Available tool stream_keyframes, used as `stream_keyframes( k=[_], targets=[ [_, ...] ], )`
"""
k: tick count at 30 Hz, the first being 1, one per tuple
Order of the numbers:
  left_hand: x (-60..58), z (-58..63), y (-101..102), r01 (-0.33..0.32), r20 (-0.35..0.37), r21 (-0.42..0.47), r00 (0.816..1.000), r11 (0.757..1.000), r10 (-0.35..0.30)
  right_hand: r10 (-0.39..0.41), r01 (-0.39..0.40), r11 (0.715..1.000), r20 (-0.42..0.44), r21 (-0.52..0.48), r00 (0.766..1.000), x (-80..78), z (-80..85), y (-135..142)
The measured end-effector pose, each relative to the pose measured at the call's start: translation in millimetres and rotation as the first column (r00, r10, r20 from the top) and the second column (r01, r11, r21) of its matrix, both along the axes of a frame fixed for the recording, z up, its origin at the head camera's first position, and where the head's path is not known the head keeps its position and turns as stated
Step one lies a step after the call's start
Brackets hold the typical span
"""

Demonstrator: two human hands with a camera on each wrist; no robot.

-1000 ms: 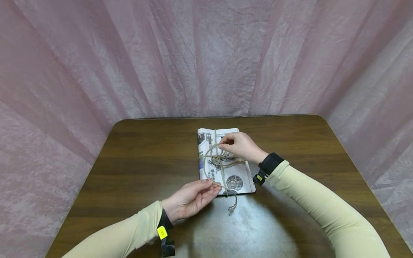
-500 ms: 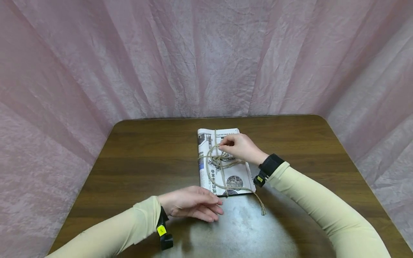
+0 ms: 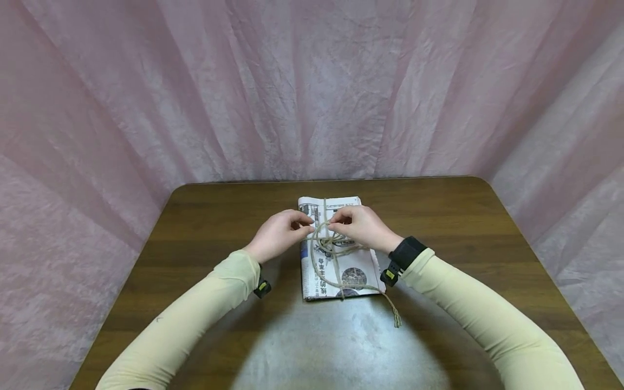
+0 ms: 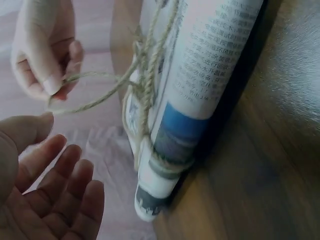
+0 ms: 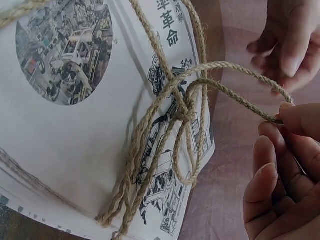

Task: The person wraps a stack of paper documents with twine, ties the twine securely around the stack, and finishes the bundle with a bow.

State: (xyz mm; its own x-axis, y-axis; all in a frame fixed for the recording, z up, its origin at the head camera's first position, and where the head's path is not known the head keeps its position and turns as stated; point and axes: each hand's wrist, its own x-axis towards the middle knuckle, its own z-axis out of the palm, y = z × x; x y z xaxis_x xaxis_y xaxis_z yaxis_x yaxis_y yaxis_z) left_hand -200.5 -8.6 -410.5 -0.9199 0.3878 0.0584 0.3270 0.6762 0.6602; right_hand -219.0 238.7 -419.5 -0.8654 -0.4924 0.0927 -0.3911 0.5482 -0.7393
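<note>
A folded newspaper bundle [image 3: 319,287] lies on the table, bound crosswise with twine [image 5: 200,85]. My right hand [image 3: 363,226] pinches the tip of a raised twine loop between thumb and index finger, above the knot. My left hand [image 3: 283,233] is just left of that loop, its thumb and fingers apart and holding nothing. In the left wrist view, the left thumb [image 4: 30,129] comes very close to the loop; whether it touches cannot be told. One long twine tail [image 3: 390,306] curves down over the bundle and hangs past its front right corner.
The brown wooden table [image 3: 219,216] extends around the bundle, with a bright light reflection on its front part. Pink curtains [image 3: 312,92] hang behind the table and along both sides. Shorter twine ends [image 5: 122,200] lie across the newspaper.
My left hand let go of the long twine tail, which fell toward the front right, then moved up beside the loop. The right hand keeps its pinch in nearly the same place.
</note>
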Motion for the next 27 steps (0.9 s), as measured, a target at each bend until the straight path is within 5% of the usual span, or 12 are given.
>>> stream_keyframes(
  k=[9,20,24,27],
  targets=[
    [-4.4,-0.5,22.4,0.032,-0.017,0.016,0.999,0.999,-0.032,0.000,0.000,1.000,-0.011,-0.002,1.000,2.3,1.2,-0.9],
    [-5.3,-0.9,24.6,0.010,-0.012,0.033,1.000,0.999,-0.009,-0.027,0.027,0.999,-0.005,-0.021,1.000,2.8,5.8,5.5],
    [-6.2,-3.4,22.3,0.007,-0.013,0.055,1.000,0.998,-0.006,-0.061,0.059,0.997,-0.030,-0.040,0.998,11.0,12.5,19.3],
    [-6.4,-5.6,20.3,0.003,-0.011,0.061,1.000,0.998,-0.002,-0.010,0.012,1.000,-0.073,0.028,0.997,24.8,12.2,28.1]
  ],
)
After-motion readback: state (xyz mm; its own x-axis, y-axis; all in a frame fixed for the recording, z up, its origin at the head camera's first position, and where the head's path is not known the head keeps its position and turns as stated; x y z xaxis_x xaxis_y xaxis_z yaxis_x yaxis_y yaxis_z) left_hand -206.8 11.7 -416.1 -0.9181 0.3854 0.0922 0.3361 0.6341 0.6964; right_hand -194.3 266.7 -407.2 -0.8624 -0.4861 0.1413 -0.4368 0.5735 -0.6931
